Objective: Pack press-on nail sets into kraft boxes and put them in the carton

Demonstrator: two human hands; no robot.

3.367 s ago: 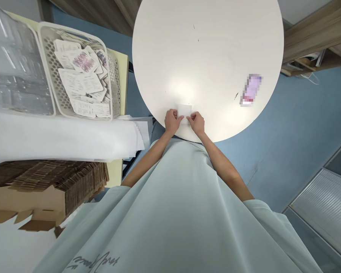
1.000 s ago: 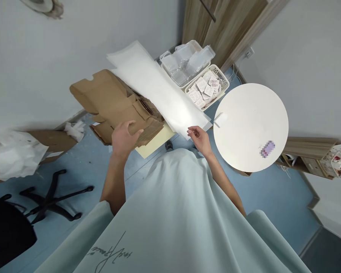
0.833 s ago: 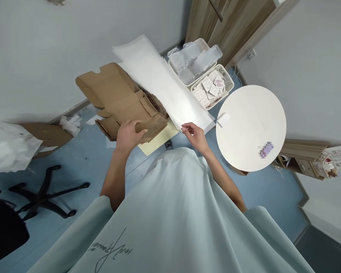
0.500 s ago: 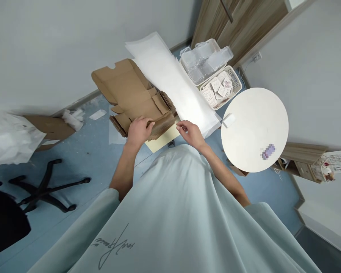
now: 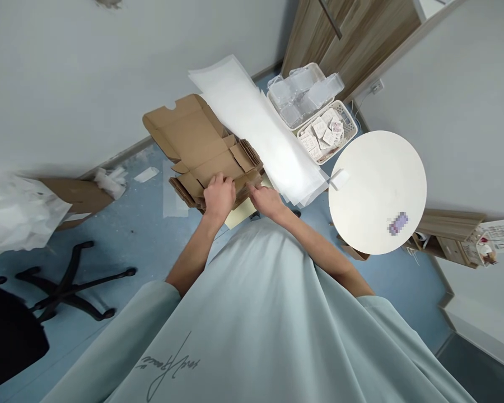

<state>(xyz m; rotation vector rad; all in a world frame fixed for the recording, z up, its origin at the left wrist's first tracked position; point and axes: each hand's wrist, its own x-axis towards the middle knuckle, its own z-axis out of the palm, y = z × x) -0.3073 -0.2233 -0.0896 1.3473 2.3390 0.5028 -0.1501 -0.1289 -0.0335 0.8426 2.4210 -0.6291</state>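
A stack of flattened brown cardboard boxes [image 5: 205,151] lies in front of me, with die-cut flaps and a rounded lid panel spread toward the wall. My left hand [image 5: 219,197] is closed over the near edge of the stack, fingers curled onto the top sheet. At the stack's near right corner, my right hand [image 5: 267,200] pinches the cardboard edge; its fingertips are partly hidden. How many sheets each hand grips cannot be made out. Beneath the stack, a pale yellow surface [image 5: 240,215] shows between my forearms.
White sheets [image 5: 256,123] lie beyond the boxes. Two white baskets hold clear plastic cases [image 5: 292,92] and small printed cards [image 5: 321,134]. A round white table [image 5: 378,184] stands at right. On the left are a chair base [image 5: 63,288] and a white plastic bag [image 5: 19,210].
My right hand has moved left onto the cardboard's corner, and its fingers have closed there. My left hand has shifted right along the near edge. The view has tilted slightly.
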